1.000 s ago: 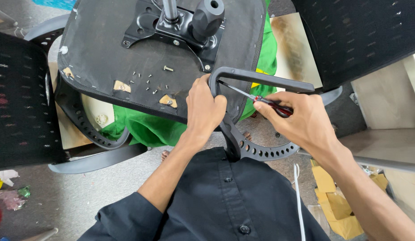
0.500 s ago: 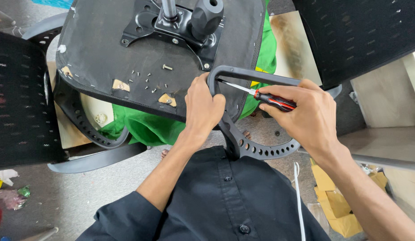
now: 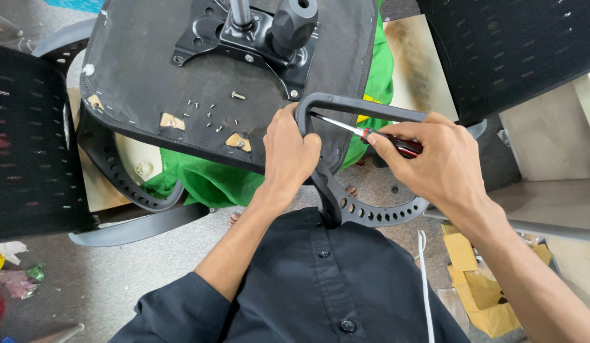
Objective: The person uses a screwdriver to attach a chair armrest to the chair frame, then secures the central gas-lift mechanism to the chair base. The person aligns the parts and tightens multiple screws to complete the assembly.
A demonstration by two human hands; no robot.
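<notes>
An upturned black chair seat (image 3: 155,82) lies in front of me, its metal base plate and round knob (image 3: 294,24) facing up. My left hand (image 3: 290,152) grips the black plastic armrest (image 3: 365,105) at the seat's right edge. My right hand (image 3: 435,162) holds a red-and-black-handled screwdriver (image 3: 362,132), its shaft pointing left with the tip at the armrest's inner corner, next to my left thumb. Several loose screws (image 3: 209,113) lie scattered on the seat's underside.
A second perforated armrest (image 3: 114,171) hangs at the seat's left edge. Black mesh chair backs stand at left (image 3: 25,140) and upper right (image 3: 517,51). Green cloth (image 3: 212,181) lies under the seat. Cardboard scraps (image 3: 479,286) and a white cable (image 3: 425,279) lie on the floor at right.
My right hand has shifted slightly on the screwdriver handle, and the shaft stays at the armrest corner. My left hand keeps its grip.
</notes>
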